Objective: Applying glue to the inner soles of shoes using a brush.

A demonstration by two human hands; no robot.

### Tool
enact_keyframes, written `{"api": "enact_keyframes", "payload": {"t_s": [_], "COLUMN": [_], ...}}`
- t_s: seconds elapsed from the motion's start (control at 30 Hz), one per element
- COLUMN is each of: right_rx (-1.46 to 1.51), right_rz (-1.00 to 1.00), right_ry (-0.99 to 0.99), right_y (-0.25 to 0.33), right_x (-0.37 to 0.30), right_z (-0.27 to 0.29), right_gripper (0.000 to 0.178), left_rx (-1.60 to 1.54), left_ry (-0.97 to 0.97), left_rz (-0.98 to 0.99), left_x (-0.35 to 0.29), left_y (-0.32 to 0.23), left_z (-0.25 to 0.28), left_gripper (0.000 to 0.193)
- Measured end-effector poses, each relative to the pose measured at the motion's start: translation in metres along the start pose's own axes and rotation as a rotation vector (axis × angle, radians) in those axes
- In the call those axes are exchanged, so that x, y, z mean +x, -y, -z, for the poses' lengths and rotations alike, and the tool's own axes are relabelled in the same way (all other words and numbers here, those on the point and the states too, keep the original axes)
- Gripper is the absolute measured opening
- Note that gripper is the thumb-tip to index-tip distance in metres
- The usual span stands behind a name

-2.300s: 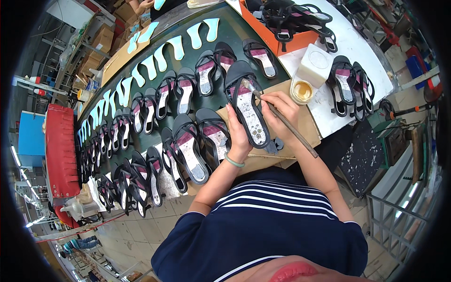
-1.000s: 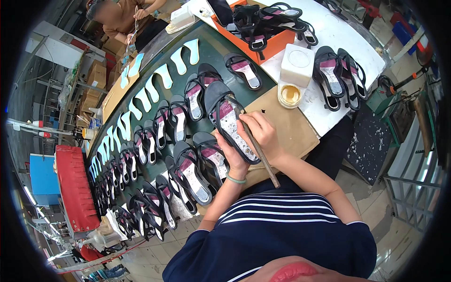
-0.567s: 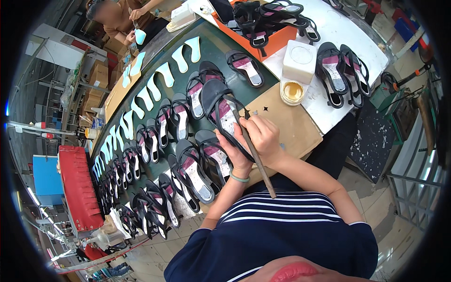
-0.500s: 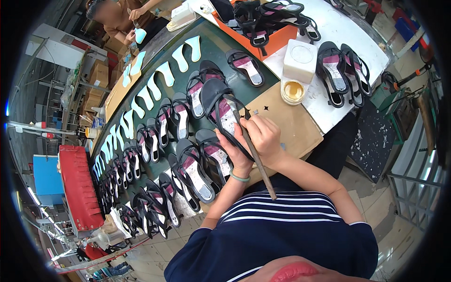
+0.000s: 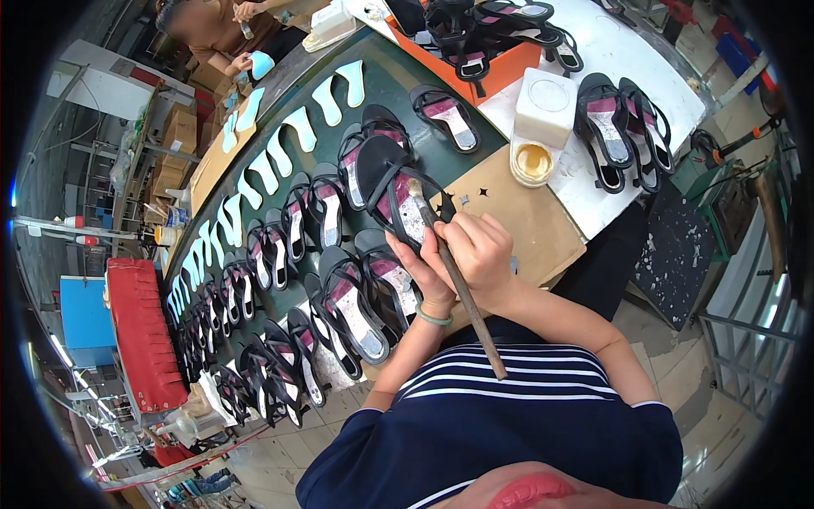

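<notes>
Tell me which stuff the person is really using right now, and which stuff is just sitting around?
In use:
left hand
right hand
black sandal being held
long brush
glue pot

Just lying about:
rows of finished sandals
pale blue insoles
orange box
red bin

Place: a shoe-making workshop, factory floor.
Surface: long dark green surface [image 5: 441, 144] carrying rows of black strappy sandals [image 5: 339, 297] and pale blue insoles [image 5: 288, 140].
Supplies: open glue pot [image 5: 532, 161], stacked cardboard boxes [image 5: 176, 131].
People: another worker [image 5: 225, 25] seated at the far end.
</notes>
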State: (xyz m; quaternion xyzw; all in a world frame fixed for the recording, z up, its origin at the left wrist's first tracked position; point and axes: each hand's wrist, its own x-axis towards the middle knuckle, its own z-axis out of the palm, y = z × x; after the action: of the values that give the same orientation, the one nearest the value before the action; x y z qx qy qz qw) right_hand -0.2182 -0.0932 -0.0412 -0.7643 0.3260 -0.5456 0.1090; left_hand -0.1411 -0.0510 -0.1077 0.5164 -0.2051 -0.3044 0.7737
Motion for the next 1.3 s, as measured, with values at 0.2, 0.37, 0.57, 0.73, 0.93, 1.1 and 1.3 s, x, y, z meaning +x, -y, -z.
{"api": "enact_keyframes", "payload": {"t_s": [0.2,0.37,0.57,0.73,0.93,1.1,1.3], "right_rx": [0.038,0.049,0.061,0.092,0.112,0.12,0.154], "right_rz": [0.021,0.053,0.064,0.09,0.139,0.191,0.179], "right_ry": [0.061,0.066,0.164,0.22,0.267,0.274,0.376], "right_y": [0.009,0.014,0.018,0.019,0.018,0.012,0.006], "right_x": [0.007,0.007,0.011,0.014,0.016,0.011,0.011], "right_z": [0.015,0.02,0.036,0.05,0.064,0.069,0.086], "right_gripper": [0.013,0.021,0.012,0.012,0.011,0.011,0.012], "left_rx": [0.506,0.065,0.128,0.102,-0.027,-0.069,-0.083], "left_ry": [0.122,0.055,0.064,0.125,0.086,0.125,0.129], "left_rz": [-0.366,-0.026,-0.134,-0.169,-0.138,-0.166,-0.162], "left_x": [0.002,0.001,0.006,-0.003,-0.003,0.003,0.006], "left_y": [0.036,0.032,0.053,0.031,-0.013,-0.014,-0.011], "left_z": [0.039,0.032,0.052,0.037,0.001,0.001,0.002], "left_gripper": [0.054,0.067,0.067,0.064,0.057,0.055,0.046]}}
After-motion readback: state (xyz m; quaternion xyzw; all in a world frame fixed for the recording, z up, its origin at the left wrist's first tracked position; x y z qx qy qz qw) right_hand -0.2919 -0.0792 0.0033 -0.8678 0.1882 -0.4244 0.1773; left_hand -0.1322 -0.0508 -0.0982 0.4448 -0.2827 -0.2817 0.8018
